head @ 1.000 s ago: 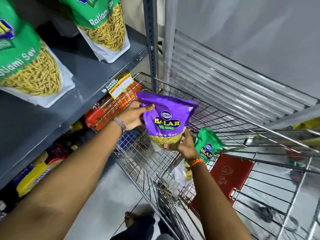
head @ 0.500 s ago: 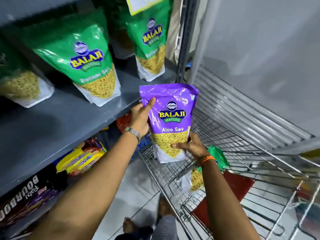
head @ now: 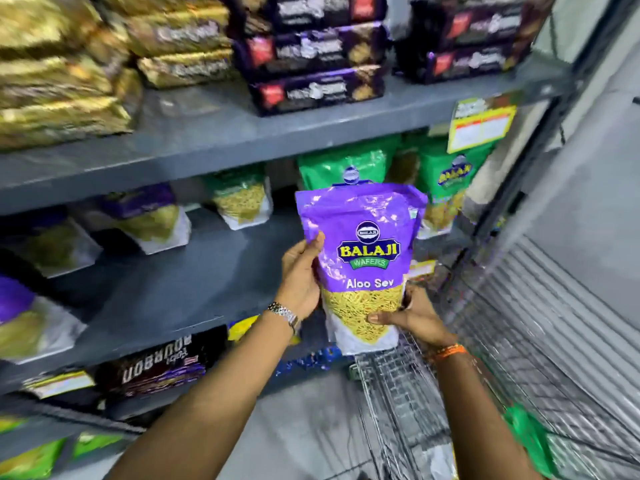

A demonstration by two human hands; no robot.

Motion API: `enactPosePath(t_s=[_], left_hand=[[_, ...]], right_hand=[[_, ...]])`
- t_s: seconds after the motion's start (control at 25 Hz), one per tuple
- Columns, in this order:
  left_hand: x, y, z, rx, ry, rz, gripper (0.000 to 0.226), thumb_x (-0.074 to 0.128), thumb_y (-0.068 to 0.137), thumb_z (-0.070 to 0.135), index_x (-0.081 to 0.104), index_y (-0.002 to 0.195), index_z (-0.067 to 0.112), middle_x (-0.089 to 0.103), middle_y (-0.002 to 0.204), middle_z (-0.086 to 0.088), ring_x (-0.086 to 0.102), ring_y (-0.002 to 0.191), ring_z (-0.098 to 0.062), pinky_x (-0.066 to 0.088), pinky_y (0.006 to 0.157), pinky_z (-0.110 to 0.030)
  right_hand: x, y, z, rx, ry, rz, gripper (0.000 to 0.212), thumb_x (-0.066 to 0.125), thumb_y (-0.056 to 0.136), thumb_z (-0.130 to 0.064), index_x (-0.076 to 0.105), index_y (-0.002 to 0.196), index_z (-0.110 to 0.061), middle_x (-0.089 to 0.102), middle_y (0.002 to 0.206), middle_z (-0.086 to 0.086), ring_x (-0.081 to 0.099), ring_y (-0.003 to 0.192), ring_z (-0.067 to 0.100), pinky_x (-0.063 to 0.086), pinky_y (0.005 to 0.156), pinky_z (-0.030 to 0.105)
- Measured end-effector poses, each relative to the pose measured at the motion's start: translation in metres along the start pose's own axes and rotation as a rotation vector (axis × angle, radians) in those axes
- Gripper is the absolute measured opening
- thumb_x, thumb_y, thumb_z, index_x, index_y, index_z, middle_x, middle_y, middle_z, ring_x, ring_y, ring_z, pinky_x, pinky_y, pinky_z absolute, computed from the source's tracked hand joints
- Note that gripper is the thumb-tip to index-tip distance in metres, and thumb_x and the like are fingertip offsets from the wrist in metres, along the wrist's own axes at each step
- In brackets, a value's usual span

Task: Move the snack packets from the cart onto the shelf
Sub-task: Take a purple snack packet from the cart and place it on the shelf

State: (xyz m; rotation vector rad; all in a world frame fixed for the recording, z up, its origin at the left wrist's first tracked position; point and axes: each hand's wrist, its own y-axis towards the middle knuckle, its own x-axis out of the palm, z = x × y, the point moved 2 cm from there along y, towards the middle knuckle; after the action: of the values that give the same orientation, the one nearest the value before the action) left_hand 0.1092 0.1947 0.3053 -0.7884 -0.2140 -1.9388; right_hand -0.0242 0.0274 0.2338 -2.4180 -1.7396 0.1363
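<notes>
I hold a purple Balaji Aloo Sev packet (head: 363, 237) upright in both hands, in front of the grey middle shelf (head: 180, 289). My left hand (head: 299, 275) grips its left edge. My right hand (head: 412, 318) cups its lower right corner from below. The wire cart (head: 485, 341) stands at the lower right, below the packet. A green packet (head: 526, 434) lies blurred inside the cart.
Green packets (head: 446, 178) and purple packets (head: 145, 216) stand along the back of the middle shelf. Dark biscuit boxes (head: 311, 64) and gold packs (head: 59, 81) fill the shelf above. A grey upright post (head: 540, 140) and a ribbed shutter (head: 571, 289) bound the right side.
Both hands lifted the purple packet up out of the cart to shelf height. My view swung upward, bringing the upper shelves into sight.
</notes>
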Motion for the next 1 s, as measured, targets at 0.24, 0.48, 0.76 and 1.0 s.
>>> enactPosePath(t_s=[0.24, 0.48, 0.76, 1.0], left_hand=[[-0.1, -0.01, 0.115, 0.279, -0.017, 0.264, 0.028, 0.064, 0.092, 0.019, 0.068, 0.116, 0.004, 0.067, 0.124, -0.02, 0.066, 0.1, -0.029, 0.052, 0.099, -0.054], [-0.195, -0.029, 0.194, 0.432, 0.092, 0.515, 0.018, 0.064, 0.093, 0.019, 0.07, 0.099, 0.004, 0.078, 0.09, -0.004, 0.072, 0.074, -0.012, 0.06, 0.077, -0.035], [-0.262, -0.037, 0.247, 0.522, 0.049, 0.645, 0.01, 0.06, 0.096, 0.015, 0.066, 0.087, 0.014, 0.076, 0.069, 0.005, 0.069, 0.058, -0.006, 0.059, 0.06, -0.024], [-0.301, -0.03, 0.252, 0.495, 0.016, 0.642, 0.006, 0.063, 0.094, 0.019, 0.062, 0.096, 0.013, 0.076, 0.078, 0.001, 0.069, 0.066, -0.012, 0.06, 0.071, -0.031]], right_hand=[[0.151, 0.071, -0.046, -0.112, -0.051, -0.214, 0.053, 0.087, 0.061, 0.015, 0.069, 0.11, 0.007, 0.077, 0.109, 0.021, 0.074, 0.091, 0.023, 0.062, 0.085, 0.038], [0.286, 0.119, -0.05, -0.085, -0.143, -0.312, 0.043, 0.094, 0.057, 0.004, 0.072, 0.087, -0.018, 0.08, 0.083, -0.008, 0.075, 0.078, 0.006, 0.059, 0.075, 0.027], [0.387, 0.147, -0.044, -0.087, -0.163, -0.308, 0.059, 0.098, 0.052, 0.0, 0.068, 0.099, -0.019, 0.078, 0.096, 0.0, 0.075, 0.081, 0.003, 0.062, 0.073, 0.023], [0.422, 0.159, -0.022, -0.067, -0.188, -0.222, 0.071, 0.101, 0.047, -0.007, 0.066, 0.109, -0.007, 0.078, 0.107, 0.01, 0.076, 0.097, 0.024, 0.064, 0.083, 0.041]])
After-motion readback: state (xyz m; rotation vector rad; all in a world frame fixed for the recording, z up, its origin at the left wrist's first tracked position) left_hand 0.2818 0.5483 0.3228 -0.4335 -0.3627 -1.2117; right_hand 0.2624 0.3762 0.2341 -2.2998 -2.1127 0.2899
